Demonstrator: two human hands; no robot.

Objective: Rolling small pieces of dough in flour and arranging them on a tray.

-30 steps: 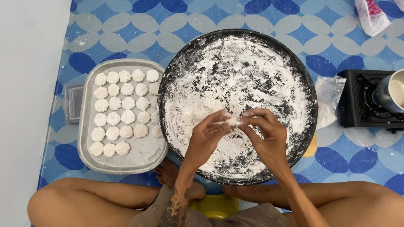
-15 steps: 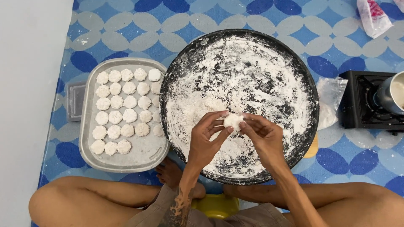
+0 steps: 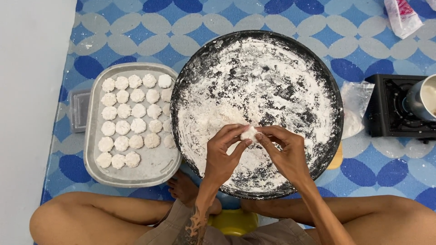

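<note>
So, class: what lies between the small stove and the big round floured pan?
In the head view, a clear plastic bag holding white powder lies on the patterned mat between the black stove and the round pan.

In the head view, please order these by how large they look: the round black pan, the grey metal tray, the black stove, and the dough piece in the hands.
1. Round black pan
2. Grey metal tray
3. Black stove, though the frame edge cuts it off
4. Dough piece, pinched by both hands' fingers

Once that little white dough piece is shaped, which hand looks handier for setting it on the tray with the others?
Probably the left hand. Both it and the right hand pinch the dough piece over the floured black pan, but the grey tray lies on the person's left, so the right would have to cross over.
</note>
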